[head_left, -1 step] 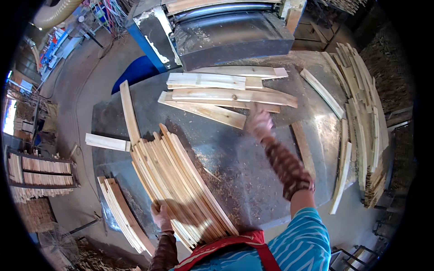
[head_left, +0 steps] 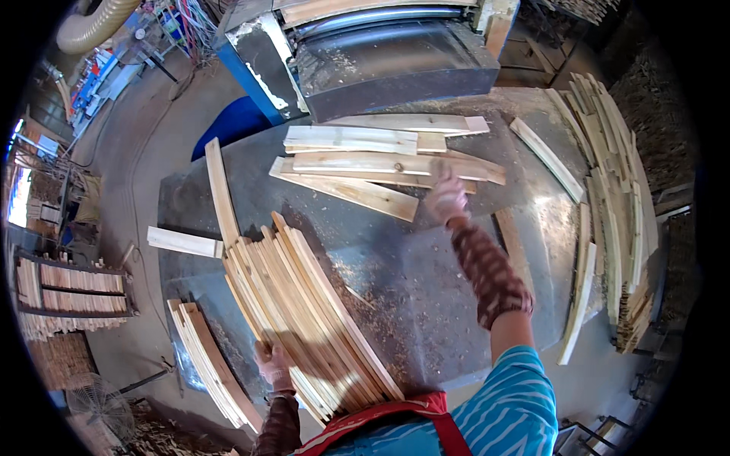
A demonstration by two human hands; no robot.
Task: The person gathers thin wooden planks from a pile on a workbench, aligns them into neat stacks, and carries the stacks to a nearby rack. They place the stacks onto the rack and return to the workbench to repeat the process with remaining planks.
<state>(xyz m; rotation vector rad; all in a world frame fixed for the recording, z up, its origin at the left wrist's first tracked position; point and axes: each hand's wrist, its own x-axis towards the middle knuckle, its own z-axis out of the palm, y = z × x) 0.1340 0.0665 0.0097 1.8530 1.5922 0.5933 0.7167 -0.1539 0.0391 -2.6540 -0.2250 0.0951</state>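
A slanting row of long, pale wooden strips [head_left: 304, 304] lies on the metal table right in front of me. My left hand [head_left: 275, 368], in a thin pale glove, is closed round the row's left edge near my body. Farther off, my right hand [head_left: 447, 199] stretches out to a small heap of boards, its fingertips at the near edge of a knotted board [head_left: 357, 163]. Those fingers look extended and slightly blurred; I cannot tell whether they touch the wood. Below that board a tilted board [head_left: 372, 199] lies flat, and behind it is a shorter whitish board [head_left: 350, 138].
A machine with a metal bed [head_left: 395, 64] and roller stands at the table's far edge. Long strips are piled [head_left: 608, 190] along the right side. Several strips [head_left: 209, 361] lie at the lower left, a short piece [head_left: 185, 241] above them. Sawdust litters the metal table [head_left: 449, 304].
My right hand has moved slightly farther away, up to the knotted board's edge. My left hand stays on the strips. The whole view has shifted a little.
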